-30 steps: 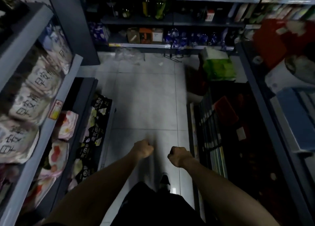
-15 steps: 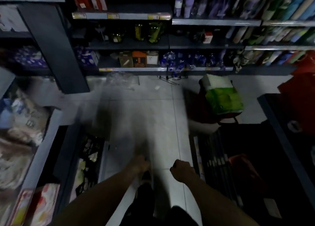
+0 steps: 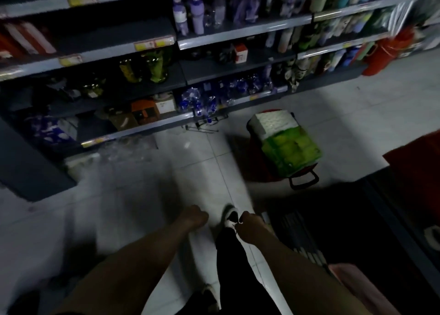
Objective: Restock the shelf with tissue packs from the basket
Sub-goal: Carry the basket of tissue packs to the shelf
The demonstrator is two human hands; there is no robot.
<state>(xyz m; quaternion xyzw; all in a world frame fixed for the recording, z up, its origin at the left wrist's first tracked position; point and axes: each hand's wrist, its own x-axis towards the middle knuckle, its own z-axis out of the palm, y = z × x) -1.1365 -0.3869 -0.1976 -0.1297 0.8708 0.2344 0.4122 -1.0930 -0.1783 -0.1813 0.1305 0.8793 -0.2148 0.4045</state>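
A red basket point(image 3: 258, 172) stands on the tiled floor ahead and to the right, with a black handle at its near side. Green and white tissue packs point(image 3: 287, 145) are piled in it. My left hand point(image 3: 194, 218) is held out low in front of me with curled fingers and holds nothing. My right hand point(image 3: 250, 224) is a fist beside it, also holding nothing. Both hands are well short of the basket. My shoe point(image 3: 231, 216) shows between them.
A long dark shelf unit point(image 3: 181, 46) with bottles, jars and boxes runs across the far side. A dark low display point(image 3: 357, 219) with a red cover point(image 3: 414, 162) lies to my right. A wire stand point(image 3: 204, 124) sits on the floor by the shelf.
The view has swung right and forward down the aisle. The left shelves have left view and the basket appears closer. Both hands stay curled and hold nothing.
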